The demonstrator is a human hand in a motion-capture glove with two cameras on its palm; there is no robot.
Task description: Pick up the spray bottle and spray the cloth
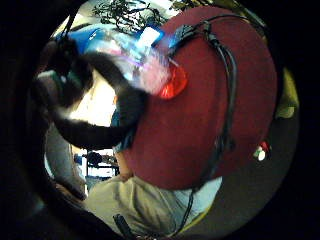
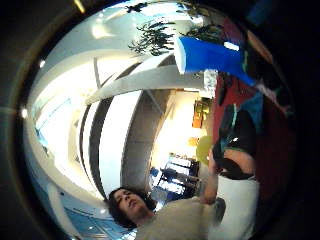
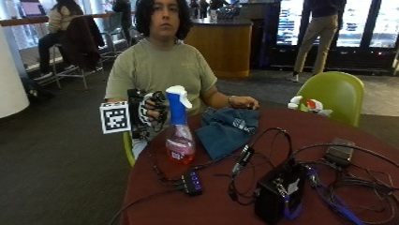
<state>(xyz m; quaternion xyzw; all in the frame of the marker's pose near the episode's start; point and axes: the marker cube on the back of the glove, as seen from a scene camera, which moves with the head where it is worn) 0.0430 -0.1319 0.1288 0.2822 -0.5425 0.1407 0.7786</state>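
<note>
Round maroon table (image 3: 218, 206) hosts it all: the black-gloved right hand (image 3: 150, 110) curls around the blue neck of the clear, red-filled plastic spray bottle (image 3: 179, 136), upright beside the crumpled teal cloth (image 3: 225, 129), so a misaimed nozzle risks wetting the nearby black electronics box (image 3: 278, 192).

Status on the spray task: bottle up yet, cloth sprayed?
Done: the gloved right hand grips the spray bottle at its blue neck. In hand: the bottle is upright, its base at or barely off the red table; a lift can't be confirmed. Left: aim at the blue cloth beside it and spray.
</note>
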